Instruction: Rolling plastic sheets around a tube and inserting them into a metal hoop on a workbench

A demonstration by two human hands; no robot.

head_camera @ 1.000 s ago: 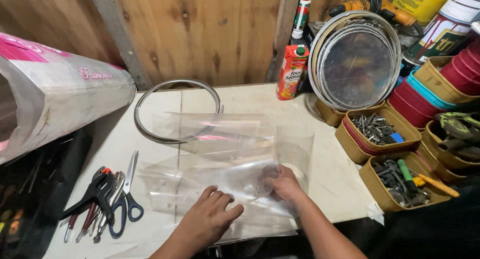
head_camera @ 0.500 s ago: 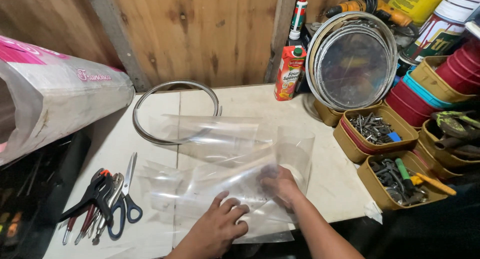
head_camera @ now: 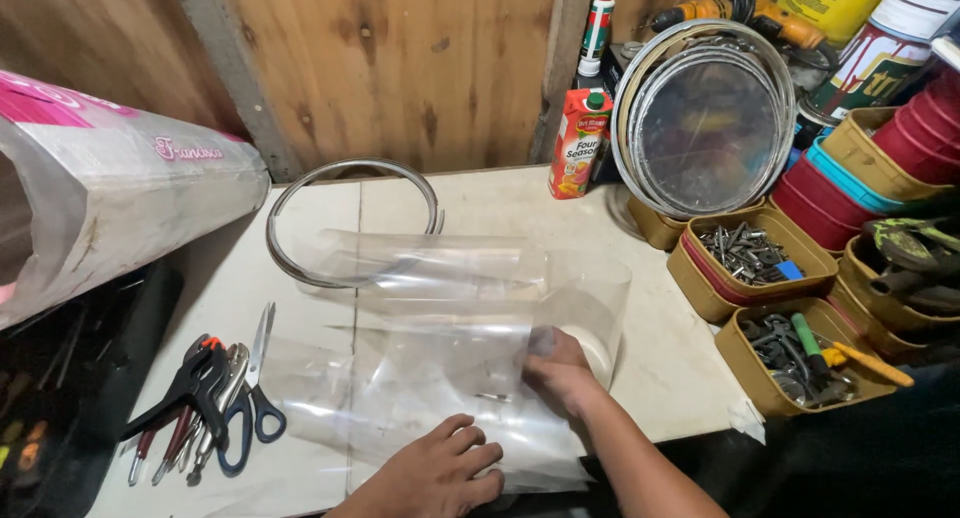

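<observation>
**Both hands on a clear plastic sheet at the bench's near edge**

The clear plastic sheet (head_camera: 440,318) spreads across the centre of the white tabletop (head_camera: 680,378), its far part curling upward. The left hand (head_camera: 435,473), at the bottom centre of the frame, lies flat and open on the sheet's near edge, fingers spread, gripping nothing. The right hand (head_camera: 560,373), lower right of centre, is loosely curled under or against the film; whether it pinches the film cannot be told. Scissors (head_camera: 250,398) lie at lower left, a metal ring (head_camera: 350,223) above the sheet.
</observation>
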